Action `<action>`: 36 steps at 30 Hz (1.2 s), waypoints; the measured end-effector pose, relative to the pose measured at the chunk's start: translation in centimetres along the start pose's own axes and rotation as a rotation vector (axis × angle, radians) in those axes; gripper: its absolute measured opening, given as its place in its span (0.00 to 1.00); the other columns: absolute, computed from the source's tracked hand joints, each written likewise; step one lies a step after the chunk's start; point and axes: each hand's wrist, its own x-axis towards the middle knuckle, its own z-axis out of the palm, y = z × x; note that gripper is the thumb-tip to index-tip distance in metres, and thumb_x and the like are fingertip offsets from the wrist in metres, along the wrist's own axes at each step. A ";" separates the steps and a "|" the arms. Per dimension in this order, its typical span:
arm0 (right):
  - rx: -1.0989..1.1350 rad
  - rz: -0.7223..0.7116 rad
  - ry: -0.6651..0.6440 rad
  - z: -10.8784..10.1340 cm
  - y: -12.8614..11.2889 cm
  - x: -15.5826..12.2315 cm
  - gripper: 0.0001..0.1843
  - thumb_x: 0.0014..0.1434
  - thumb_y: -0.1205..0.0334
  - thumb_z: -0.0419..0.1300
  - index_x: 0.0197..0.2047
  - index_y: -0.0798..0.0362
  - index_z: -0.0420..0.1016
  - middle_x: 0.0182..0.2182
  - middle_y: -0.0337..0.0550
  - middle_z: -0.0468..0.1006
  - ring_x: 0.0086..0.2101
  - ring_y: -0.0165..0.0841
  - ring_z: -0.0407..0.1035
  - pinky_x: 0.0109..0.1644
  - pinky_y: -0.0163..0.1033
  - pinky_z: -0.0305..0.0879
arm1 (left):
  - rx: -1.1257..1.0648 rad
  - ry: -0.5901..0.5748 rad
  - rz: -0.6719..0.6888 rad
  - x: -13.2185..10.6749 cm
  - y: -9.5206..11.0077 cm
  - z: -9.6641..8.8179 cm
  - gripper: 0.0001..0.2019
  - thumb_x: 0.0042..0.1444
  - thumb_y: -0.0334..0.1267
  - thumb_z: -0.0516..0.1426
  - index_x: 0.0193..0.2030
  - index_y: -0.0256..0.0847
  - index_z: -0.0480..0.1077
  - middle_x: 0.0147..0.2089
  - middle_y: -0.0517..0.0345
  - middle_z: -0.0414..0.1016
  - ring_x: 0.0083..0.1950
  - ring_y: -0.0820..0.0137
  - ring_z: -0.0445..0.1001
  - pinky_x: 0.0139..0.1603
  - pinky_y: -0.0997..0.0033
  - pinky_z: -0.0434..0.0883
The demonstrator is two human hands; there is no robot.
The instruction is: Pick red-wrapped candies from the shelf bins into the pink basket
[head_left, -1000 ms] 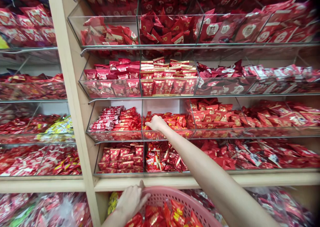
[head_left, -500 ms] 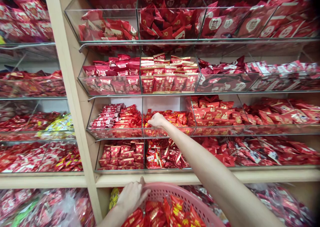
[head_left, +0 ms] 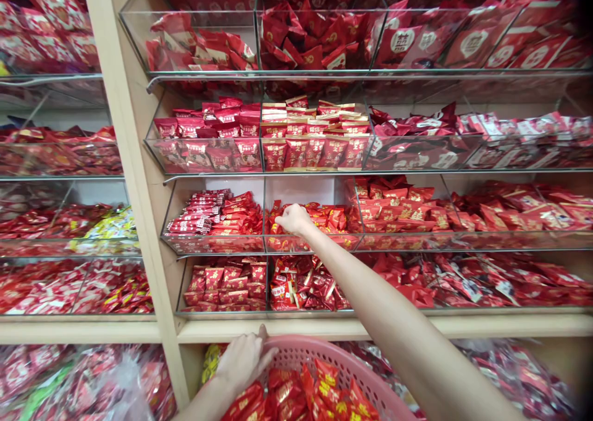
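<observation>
Pink plastic made up the basket nearest, which held red packets; the left hand lay at its rim, its grip unclear. Beyond, the right hand reached over a clear bin, fingers bent among red-and-gold sweets; whether they held any, I could not tell.

Wooden post upright | yellow-and-white packets left of it | bagged packets lower left
</observation>
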 end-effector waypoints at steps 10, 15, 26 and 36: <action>0.045 -0.085 0.128 -0.4 -0.4 -0.9 0.10 0.45 0.57 0.54 0.25 0.52 0.73 0.29 0.45 0.76 0.30 0.33 0.68 0.32 0.34 0.59 | 0.002 -0.020 -0.005 0.0 0.2 -0.5 0.30 0.60 0.52 0.39 0.59 0.29 0.59 0.39 0.39 0.76 0.43 0.51 0.74 0.41 0.54 0.69; 0.103 -0.114 0.211 -0.5 -0.4 -1.1 0.09 0.45 0.56 0.54 0.21 0.52 0.69 0.24 0.44 0.74 0.28 0.34 0.66 0.32 0.35 0.57 | 0.007 -0.027 0.002 0.0 0.3 -0.6 0.30 0.60 0.51 0.39 0.59 0.29 0.59 0.39 0.40 0.77 0.43 0.52 0.74 0.41 0.55 0.69; 0.279 -0.286 0.393 -0.8 -0.4 -1.7 0.07 0.49 0.60 0.52 0.22 0.50 0.62 0.20 0.34 0.66 0.25 0.29 0.61 0.33 0.33 0.55 | 0.019 -0.007 0.009 -0.1 0.4 -0.6 0.29 0.60 0.51 0.39 0.57 0.29 0.61 0.38 0.40 0.77 0.42 0.51 0.75 0.40 0.55 0.69; 0.443 -0.336 0.561 -0.8 0.0 -1.8 0.08 0.55 0.62 0.48 0.25 0.50 0.59 0.22 0.34 0.64 0.25 0.29 0.58 0.31 0.33 0.54 | 0.038 -0.001 0.010 0.0 0.2 -0.2 0.30 0.60 0.52 0.38 0.59 0.30 0.59 0.39 0.40 0.77 0.43 0.52 0.74 0.41 0.54 0.69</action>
